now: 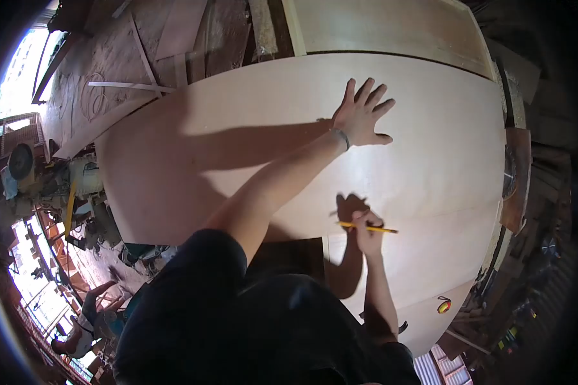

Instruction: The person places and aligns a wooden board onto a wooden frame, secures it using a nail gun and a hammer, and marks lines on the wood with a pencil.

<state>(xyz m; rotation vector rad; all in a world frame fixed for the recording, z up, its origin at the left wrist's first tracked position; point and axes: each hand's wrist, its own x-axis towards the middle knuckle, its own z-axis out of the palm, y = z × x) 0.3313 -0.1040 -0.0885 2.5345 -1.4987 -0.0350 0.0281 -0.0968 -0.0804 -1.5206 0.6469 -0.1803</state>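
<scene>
A large pale wooden sheet (250, 96) spreads across the view under both arms. My left hand (361, 117) lies on it with the fingers spread, holding nothing, and a dark band circles the wrist. Lower down and to the right, my right hand (368, 232) is closed around a yellow pencil (388, 230), which points to the left over the sheet. The shadows of both arms fall on the wood. Whether the pencil tip touches the surface cannot be made out.
A yellow and red tape measure (444, 305) lies at the lower right. Another framed panel (392, 29) is beyond the sheet. Wood strips (131, 85) lean at the upper left. A co-worker (80, 337) is at the lower left, apart from my hands.
</scene>
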